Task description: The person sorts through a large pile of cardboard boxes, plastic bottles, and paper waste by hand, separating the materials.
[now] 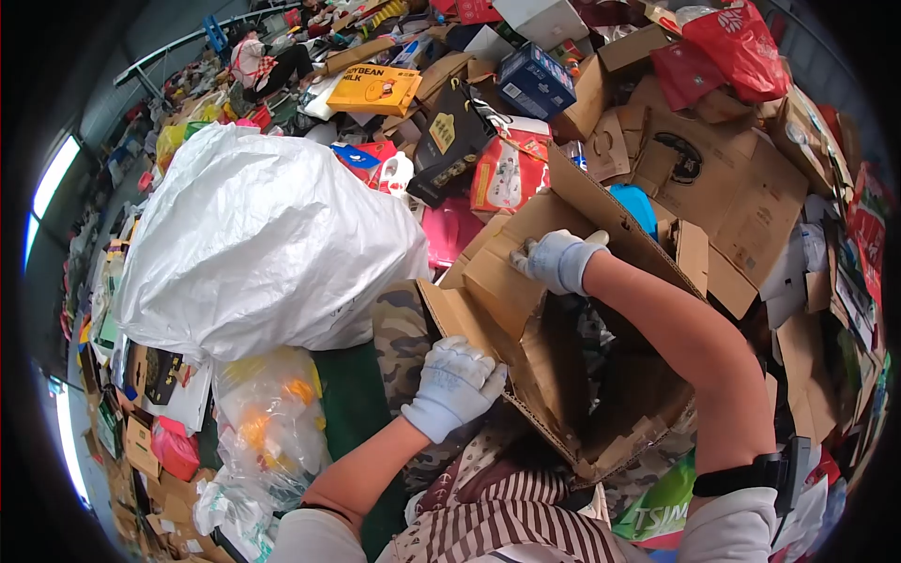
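Observation:
An opened brown cardboard box point(535, 375) lies tilted across my lap, its flaps spread. My left hand point(455, 385), in a whitish work glove, is closed at the edge of the box's left flap. Reaching over the box from the right, my gloved right hand point(556, 261) has its fingers curled on an inner flap, with the thumb standing up. Part of the box's inside is in shadow. To the left of the box bulges a large white woven sack point(263, 244).
Below the sack sits a clear plastic bag point(272, 413) with orange items. A yellow soybean milk carton point(374, 89), a flattened cardboard sheet point(723, 178) and a red plastic bag point(741, 47) lie in the surrounding heap. Another person point(258, 66) sits far back left.

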A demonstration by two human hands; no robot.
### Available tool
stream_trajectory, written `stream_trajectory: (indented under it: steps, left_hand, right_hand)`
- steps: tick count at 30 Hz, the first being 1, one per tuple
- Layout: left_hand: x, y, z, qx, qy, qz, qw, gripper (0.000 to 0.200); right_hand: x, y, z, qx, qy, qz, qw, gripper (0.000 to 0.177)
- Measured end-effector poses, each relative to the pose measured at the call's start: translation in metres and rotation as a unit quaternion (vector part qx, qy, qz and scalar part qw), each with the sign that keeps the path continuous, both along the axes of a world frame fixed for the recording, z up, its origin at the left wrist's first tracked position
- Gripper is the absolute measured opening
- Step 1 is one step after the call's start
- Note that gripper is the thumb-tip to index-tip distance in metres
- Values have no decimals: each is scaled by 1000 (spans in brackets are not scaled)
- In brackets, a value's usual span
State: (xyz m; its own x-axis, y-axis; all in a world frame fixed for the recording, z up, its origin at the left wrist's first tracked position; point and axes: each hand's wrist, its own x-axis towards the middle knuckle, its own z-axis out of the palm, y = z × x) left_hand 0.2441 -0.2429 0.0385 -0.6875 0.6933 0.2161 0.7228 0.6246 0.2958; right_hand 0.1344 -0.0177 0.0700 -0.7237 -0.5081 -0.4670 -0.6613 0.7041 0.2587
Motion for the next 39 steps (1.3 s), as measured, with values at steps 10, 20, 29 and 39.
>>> stream_trajectory:
  steps: [10, 20, 29, 39]
  left_hand:
    - [-91, 84, 2, -483, 15, -252, 838, 30]
    - [-99, 61, -37, -368, 144, -255, 882, 11]
    - [-102, 54, -45, -344, 175, -281, 878, 11]
    - [-97, 53, -34, -345, 168, -283, 879, 11]
  right_hand:
    - [32, 3, -32, -113, 84, -112, 984, 57]
    - [109, 47, -86, -498, 177, -117, 841, 36]
    - [97, 9, -138, -413, 95, -22, 905, 14]
    - [74, 3, -124, -448, -37, -167, 878, 35]
